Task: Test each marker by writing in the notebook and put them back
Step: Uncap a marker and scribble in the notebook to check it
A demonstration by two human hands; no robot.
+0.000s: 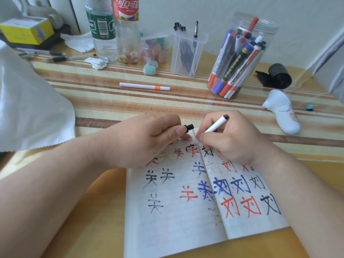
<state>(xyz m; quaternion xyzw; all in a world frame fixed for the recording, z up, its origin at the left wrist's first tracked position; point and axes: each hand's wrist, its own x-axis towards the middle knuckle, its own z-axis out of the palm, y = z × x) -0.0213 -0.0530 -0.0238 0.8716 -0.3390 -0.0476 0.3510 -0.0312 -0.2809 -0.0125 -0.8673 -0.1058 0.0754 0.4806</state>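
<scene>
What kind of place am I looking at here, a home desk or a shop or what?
Most likely a home desk. A striped cloth under a clear cover carries a clear plastic jar of markers, an open lined notebook covered in test characters, and everyday clutter such as two clear drink bottles.

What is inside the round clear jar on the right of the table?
The jar holds many markers standing on end, with red, blue and black caps and white or dark barrels. They overlap, so I can't count them or see the jar's bottom.
</scene>
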